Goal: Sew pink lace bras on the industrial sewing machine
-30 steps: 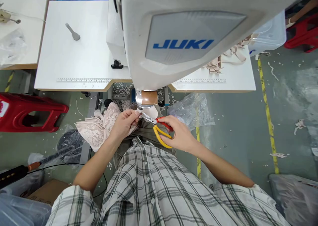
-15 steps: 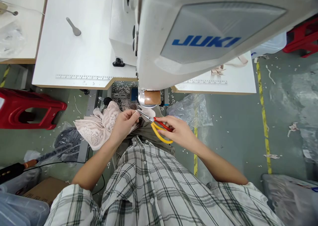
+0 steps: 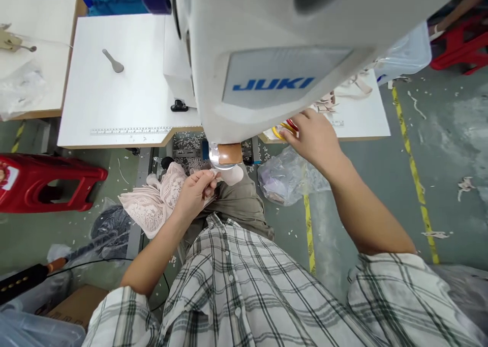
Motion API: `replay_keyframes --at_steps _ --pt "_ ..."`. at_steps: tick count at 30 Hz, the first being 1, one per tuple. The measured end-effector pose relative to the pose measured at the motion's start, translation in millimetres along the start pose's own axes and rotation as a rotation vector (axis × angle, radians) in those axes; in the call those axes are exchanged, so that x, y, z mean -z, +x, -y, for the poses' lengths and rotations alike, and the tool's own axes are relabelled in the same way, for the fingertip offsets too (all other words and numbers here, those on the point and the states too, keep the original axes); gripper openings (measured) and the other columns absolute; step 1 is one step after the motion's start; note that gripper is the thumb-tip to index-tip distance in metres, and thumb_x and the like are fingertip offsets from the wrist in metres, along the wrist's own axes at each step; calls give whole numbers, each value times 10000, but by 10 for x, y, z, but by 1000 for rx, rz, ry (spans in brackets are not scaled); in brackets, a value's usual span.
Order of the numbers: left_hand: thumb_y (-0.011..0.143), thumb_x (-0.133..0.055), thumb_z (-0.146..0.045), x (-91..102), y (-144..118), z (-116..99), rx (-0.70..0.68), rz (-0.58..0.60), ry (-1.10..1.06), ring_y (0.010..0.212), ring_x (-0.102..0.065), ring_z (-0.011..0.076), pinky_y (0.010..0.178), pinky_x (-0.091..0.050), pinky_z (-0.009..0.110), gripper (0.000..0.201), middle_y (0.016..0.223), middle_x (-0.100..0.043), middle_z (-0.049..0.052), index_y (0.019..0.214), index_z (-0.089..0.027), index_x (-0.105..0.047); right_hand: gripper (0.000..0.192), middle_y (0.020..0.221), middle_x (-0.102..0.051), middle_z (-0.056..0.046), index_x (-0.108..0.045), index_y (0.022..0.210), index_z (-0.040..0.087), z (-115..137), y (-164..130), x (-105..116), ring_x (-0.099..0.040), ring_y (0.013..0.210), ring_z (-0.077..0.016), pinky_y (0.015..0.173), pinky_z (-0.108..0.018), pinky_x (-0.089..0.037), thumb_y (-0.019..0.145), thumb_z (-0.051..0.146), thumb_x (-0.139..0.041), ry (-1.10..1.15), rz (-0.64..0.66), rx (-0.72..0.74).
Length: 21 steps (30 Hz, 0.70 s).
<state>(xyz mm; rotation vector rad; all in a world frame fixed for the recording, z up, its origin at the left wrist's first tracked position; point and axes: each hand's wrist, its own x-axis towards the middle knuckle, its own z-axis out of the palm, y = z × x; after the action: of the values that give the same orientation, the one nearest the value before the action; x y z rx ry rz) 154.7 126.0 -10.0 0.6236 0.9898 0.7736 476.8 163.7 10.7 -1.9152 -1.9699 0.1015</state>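
My left hand [image 3: 197, 188] is closed, thumb and fingers pinching the edge of a pale pink lace bra [image 3: 147, 209]. The bra's cups hang to the left of that hand, and a smooth pale piece [image 3: 232, 175] shows to its right, under the machine head. Over the right part of the white table, my right hand [image 3: 314, 136] has its fingers on the red and yellow handles of a pair of scissors [image 3: 281, 130]. The sewing machine [image 3: 213, 108] hides the blades.
Pale fabric scraps [image 3: 326, 103] lie on the table behind my right hand. A grey spoon-shaped tool [image 3: 113, 61] rests on the left tabletop [image 3: 133, 92]. Red stools [image 3: 49, 181] stand at both sides. A clear plastic bag [image 3: 284, 176] is below the table's right part.
My right hand has carried the scissors away from the bra, up and right to the table. My left hand keeps its pinch on the bra. The camera view has shifted.
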Motion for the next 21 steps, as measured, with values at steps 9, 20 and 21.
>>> replay_keyframes --at_steps 9,20,21 --pt "921 -513 -337 -169 -92 -279 167 336 672 515 -502 149 543 -383 293 292 555 -538 2 671 -202 -581 249 1008 -743 -58 -711 1055 255 907 -588 -331 -673 874 -211 674 -311 -479 1001 262 -469 256 457 606" --pt "783 -532 -866 -278 -129 681 61 338 136 1080 -656 294 919 -520 460 1115 1282 -657 164 1621 -231 -160 321 622 -547 43 -572 780 201 877 -676 -331 -452 504 -94 466 -229 -361 727 464 -748 1588 424 -794" --pt "739 -463 -939 -347 -125 747 87 377 -17 1115 -649 311 916 -529 472 1201 1384 -599 180 1637 -247 -68 322 639 -578 35 -579 791 197 964 -708 -325 -490 518 -98 466 -223 -381 696 440 -768 1701 470 -821"
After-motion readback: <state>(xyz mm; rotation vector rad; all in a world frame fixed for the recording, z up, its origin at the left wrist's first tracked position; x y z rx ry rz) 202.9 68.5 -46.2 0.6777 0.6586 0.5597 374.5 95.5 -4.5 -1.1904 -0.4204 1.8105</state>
